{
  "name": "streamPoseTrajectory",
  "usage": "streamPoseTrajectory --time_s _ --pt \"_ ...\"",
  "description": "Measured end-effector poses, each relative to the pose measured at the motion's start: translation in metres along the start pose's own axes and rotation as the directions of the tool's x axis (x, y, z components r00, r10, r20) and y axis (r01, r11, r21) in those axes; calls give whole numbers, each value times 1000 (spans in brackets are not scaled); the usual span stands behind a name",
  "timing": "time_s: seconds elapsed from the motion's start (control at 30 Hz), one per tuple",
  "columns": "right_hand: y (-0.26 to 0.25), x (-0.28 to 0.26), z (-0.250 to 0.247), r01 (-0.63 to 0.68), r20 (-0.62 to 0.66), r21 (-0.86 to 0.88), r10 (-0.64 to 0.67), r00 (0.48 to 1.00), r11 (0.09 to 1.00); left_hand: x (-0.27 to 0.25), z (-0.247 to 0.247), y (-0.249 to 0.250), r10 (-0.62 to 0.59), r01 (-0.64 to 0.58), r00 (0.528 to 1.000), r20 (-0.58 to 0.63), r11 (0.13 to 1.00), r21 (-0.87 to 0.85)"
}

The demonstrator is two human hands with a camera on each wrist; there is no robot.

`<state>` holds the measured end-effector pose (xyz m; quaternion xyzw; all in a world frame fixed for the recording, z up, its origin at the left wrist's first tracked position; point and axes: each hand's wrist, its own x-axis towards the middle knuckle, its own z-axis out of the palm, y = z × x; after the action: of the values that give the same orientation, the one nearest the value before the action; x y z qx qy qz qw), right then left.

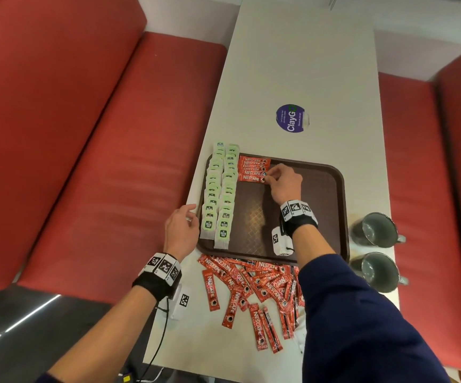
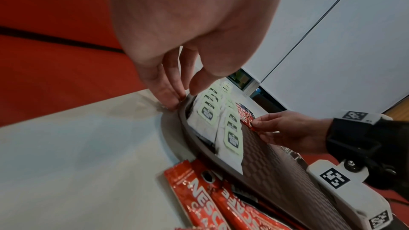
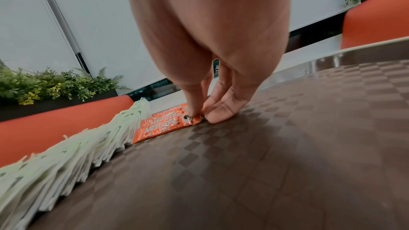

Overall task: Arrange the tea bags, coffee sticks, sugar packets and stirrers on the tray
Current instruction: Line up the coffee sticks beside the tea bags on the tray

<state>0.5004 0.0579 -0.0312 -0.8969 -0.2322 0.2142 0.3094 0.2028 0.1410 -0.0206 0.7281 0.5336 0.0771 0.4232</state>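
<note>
The right hand (image 1: 284, 183) is pinching the end of a coffee stick (image 1: 252, 178) between thumb and forefinger, the fingers (image 3: 218, 113) narrowed onto its printed tip and pressing it down on the tray (image 1: 315, 217). That stick is lying nearest the wrist in a short row of placed sticks (image 1: 253, 168), which is running away beyond the fingertips. Just beyond the stick's far end, two overlapping rows of tea bags (image 1: 221, 194) are filling that side of the tray.

The left hand (image 1: 181, 228) is resting relaxed fingertips (image 2: 170, 101) against the tray's rim, apparently steadying it, and is holding nothing.

Behind both wrists, a loose heap of coffee sticks (image 1: 251, 288) is waiting on the counter (image 1: 292, 64).

These sticks are probably very light, thin and glossy, so they are likely sliding easily over each other and the textured tray. The flat sealed end looks the best place to pinch, since the filled middle may buckle. The tea bags are soft paper and easily disturbed. No sugar packets or stirrers are showing.
</note>
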Motion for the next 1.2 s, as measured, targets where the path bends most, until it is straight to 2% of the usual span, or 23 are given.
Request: streamPoseTrajectory --time_s 0.27,0.7,0.9,1.0,1.1,1.2 --pt "0 -9 5 -33 1 121 34 999 992 -6 -1 3 6 -6 1000 -6 1000 -29" --pt "-14 -7 13 -140 -33 5 140 990 990 -3 2 -1 22 -22 1000 -7 1000 -3" --pt "-21 -14 8 -122 -39 -28 121 992 992 -6 -2 0 38 -38 999 15 999 -11" --pt "-28 -33 -10 -79 -59 -2 79 995 997 -18 -11 -2 77 -77 997 4 997 -10" --pt "-35 -77 -33 -20 -61 25 22 998 999 -44 -20 -4 164 -163 986 6 986 -42" --pt "-33 -140 -44 22 48 -11 -21 999 1000 -77 -19 -15 243 -244 966 94 970 3"
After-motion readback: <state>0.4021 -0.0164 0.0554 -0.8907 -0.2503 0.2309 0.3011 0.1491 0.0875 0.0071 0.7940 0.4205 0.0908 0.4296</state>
